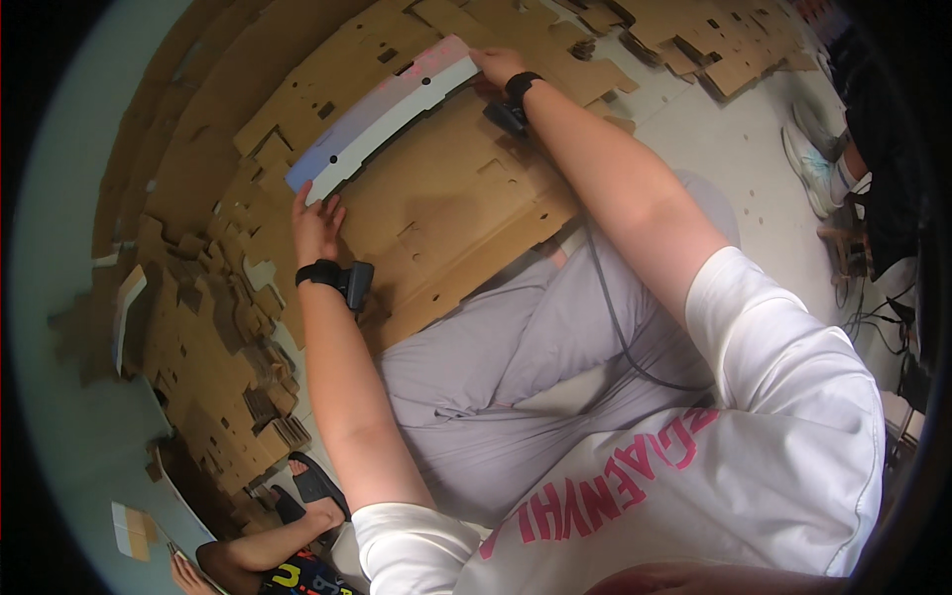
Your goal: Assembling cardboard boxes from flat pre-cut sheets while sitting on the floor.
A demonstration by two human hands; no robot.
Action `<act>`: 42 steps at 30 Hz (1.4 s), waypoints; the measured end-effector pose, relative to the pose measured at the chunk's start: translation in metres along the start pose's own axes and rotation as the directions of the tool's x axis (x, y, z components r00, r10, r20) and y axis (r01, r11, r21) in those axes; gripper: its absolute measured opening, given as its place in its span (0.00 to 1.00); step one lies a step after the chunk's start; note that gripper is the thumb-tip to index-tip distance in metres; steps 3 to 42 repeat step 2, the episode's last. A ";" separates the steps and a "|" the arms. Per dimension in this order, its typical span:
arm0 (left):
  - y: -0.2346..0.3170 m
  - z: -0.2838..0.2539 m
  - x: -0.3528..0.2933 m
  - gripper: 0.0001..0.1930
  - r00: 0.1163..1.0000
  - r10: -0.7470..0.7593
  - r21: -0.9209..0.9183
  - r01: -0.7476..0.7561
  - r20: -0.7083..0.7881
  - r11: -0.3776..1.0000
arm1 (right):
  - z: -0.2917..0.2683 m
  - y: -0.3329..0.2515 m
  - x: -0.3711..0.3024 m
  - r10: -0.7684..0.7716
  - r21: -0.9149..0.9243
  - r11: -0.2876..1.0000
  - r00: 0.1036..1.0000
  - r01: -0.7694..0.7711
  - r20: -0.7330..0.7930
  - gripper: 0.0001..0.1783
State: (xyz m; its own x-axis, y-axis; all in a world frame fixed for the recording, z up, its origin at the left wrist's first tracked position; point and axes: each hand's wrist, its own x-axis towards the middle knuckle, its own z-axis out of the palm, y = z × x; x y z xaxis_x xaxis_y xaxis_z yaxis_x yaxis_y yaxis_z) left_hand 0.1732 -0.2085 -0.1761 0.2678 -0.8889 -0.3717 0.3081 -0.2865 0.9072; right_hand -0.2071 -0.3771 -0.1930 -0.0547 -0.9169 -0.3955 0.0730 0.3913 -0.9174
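A long, narrow printed cardboard piece (382,111), blue fading to pink with a white edge and dark round holes, slants above a brown cardboard sheet in front of me. My right hand (499,67) is closed on its far right end. At the near left end, my left hand (317,230) has its fingers bent around the corner, holding it. Beneath lies the brown flat cardboard sheet (466,203) with slots and cut edges, reaching to my legs. Both wrists wear black bands with small dark devices.
Stacks of cut brown cardboard (213,367) lie along the left, and more cardboard (704,50) is at the far right. A dark cable (610,307) crosses my lap. Another person's sandalled foot (319,484) is at lower left; a shoe (811,169) stands at right.
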 end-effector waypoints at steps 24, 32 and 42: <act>0.001 -0.004 0.002 0.27 1.000 -0.023 0.008 0.023 -0.017 1.000 | 0.002 0.001 0.009 -0.028 -0.027 0.999 0.999 0.027 -0.021 0.24; 0.001 -0.004 0.002 0.27 1.000 -0.023 0.008 0.023 -0.017 1.000 | 0.002 0.001 0.009 -0.028 -0.027 0.999 0.999 0.027 -0.021 0.24; 0.001 -0.004 0.002 0.27 1.000 -0.023 0.008 0.023 -0.017 1.000 | 0.002 0.001 0.009 -0.028 -0.027 0.999 0.999 0.027 -0.021 0.24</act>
